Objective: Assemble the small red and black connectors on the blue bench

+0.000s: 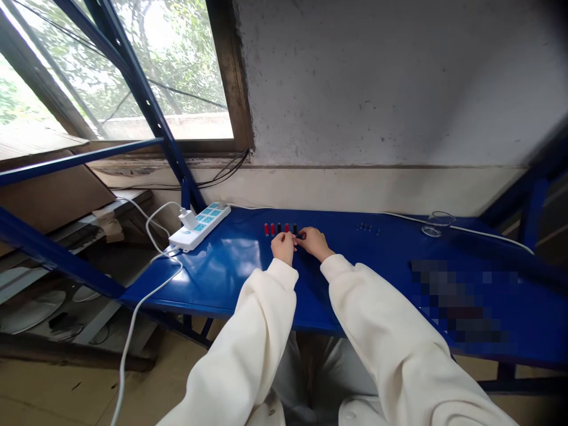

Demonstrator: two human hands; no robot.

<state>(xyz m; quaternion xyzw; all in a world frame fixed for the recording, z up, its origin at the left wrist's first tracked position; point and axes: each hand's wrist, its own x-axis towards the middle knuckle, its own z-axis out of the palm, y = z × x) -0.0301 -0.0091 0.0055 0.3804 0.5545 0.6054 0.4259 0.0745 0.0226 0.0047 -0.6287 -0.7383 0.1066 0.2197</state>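
Observation:
A short row of small upright red and black pieces (279,228) stands on the blue table (222,272), near its far side. My left hand (284,245) and my right hand (313,241) rest just in front of the row, fingers curled and meeting at a small dark piece (300,236) between them. Both fingertips pinch around it; it is too small to name. White sleeves cover both arms.
A white power strip (199,226) with a plugged charger and a white cable lies at the table's left. Several tiny dark pieces (366,227) and a clear round lid (431,231) sit to the right. Window, blue frame bars and cardboard stand left.

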